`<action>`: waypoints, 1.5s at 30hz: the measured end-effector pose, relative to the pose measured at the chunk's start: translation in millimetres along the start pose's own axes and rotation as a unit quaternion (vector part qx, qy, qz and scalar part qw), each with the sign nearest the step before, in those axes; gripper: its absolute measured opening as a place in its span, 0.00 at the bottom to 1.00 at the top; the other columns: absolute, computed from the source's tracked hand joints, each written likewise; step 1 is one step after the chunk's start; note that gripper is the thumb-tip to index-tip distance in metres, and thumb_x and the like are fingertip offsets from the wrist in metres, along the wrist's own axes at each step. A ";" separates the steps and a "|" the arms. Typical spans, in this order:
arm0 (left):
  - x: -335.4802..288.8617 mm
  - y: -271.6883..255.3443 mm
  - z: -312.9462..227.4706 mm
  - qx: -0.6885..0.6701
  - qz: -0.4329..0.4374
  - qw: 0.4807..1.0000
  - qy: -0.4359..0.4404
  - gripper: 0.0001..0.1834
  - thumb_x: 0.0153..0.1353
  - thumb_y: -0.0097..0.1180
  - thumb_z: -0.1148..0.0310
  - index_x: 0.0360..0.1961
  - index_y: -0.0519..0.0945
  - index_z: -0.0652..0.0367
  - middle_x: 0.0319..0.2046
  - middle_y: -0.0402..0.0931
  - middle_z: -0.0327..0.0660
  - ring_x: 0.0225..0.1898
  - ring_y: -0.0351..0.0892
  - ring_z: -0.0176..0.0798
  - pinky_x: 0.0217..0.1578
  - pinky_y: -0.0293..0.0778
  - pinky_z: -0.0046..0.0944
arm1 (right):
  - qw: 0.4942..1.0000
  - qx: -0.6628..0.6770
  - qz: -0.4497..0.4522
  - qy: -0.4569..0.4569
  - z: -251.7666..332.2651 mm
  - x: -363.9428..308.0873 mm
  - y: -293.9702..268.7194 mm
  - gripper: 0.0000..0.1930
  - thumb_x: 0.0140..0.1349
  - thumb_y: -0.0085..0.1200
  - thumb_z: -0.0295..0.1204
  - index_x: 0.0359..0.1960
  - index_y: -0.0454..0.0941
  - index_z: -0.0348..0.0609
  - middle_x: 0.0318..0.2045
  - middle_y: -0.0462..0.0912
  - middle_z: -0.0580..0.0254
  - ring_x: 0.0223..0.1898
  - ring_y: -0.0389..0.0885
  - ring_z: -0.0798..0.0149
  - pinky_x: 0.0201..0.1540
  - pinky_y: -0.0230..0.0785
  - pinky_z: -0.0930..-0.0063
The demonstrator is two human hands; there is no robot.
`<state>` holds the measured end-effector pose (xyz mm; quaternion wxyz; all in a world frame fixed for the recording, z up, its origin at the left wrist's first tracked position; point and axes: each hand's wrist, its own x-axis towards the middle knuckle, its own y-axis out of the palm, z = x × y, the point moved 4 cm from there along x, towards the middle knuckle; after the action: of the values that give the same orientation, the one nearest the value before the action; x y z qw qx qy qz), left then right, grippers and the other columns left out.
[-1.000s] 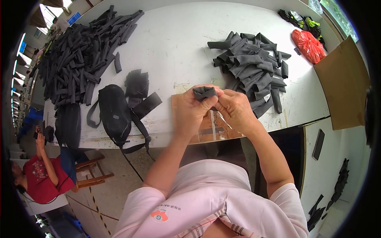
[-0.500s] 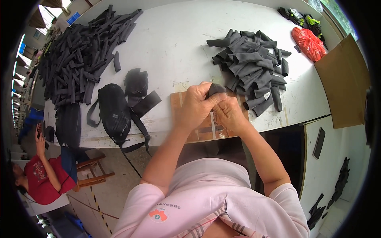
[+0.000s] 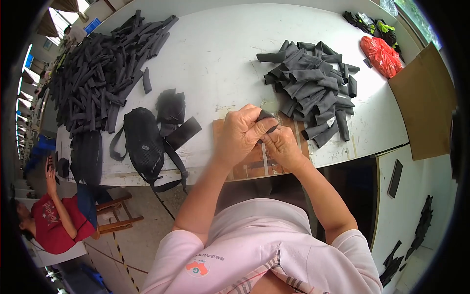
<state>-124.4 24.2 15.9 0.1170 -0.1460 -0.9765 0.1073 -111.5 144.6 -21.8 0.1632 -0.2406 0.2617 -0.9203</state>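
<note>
A dark grey fabric tube [image 3: 268,124] is gripped between my two hands, and much of it is hidden by the fingers. My left hand [image 3: 240,133] is closed around it, with the thumb pressing on its near side. Against it, my right hand [image 3: 285,148] is closed too, pinching the lower part of the same tube. Both hands are above a brown board [image 3: 245,169] patched with tape at the table's front edge. Just beyond my right hand lies a heap of similar dark fabric tubes [image 3: 313,85].
A larger heap of narrow dark fabric tubes [image 3: 93,73] covers the white table's [image 3: 210,44] far left. Nearer lie a black mesh bag with a strap [image 3: 143,142] and dark fabric pieces [image 3: 171,105]. At right are a red plastic bag [image 3: 379,56] and cardboard [image 3: 426,103]. A person in red [image 3: 58,220] sits left.
My fingers have shifted slightly on the fabric tube, and its upper end now shows at a different angle. The whole view has moved a little; both hands still grip the tube.
</note>
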 end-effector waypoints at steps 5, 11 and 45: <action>-8.7 5.4 -12.2 -0.170 -0.124 0.978 0.000 0.10 0.55 0.54 0.67 0.34 0.76 0.64 0.27 0.75 0.38 0.28 0.72 0.28 0.32 0.70 0.27 | 0.998 -0.058 0.019 0.014 10.1 9.2 -12.3 0.08 0.55 0.49 0.31 0.24 0.72 0.39 0.18 0.72 0.56 0.23 0.72 0.53 0.25 0.64 0.63; -14.9 -10.8 -10.4 -0.560 -0.139 0.814 0.063 0.11 0.55 0.53 0.66 0.36 0.76 0.61 0.38 0.73 0.47 0.42 0.70 0.41 0.43 0.66 0.40 | 0.992 -0.121 0.020 -0.017 33.7 22.3 -29.0 0.13 0.54 0.50 0.35 0.20 0.68 0.39 0.17 0.72 0.58 0.23 0.72 0.55 0.24 0.63 0.64; -53.0 -27.7 22.0 -0.311 -0.053 0.927 -0.200 0.09 0.51 0.54 0.75 0.34 0.74 0.67 0.26 0.75 0.37 0.28 0.72 0.26 0.34 0.69 0.24 | 0.750 0.552 0.043 0.363 24.3 -25.1 55.7 0.10 0.54 0.55 0.33 0.30 0.76 0.38 0.24 0.78 0.65 0.23 0.72 0.79 0.22 0.64 0.87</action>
<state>-88.0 -22.0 -8.7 -0.1266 -0.0988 -0.9702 -0.1816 -68.1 100.4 -43.8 0.1995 0.2546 -0.2420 -0.9148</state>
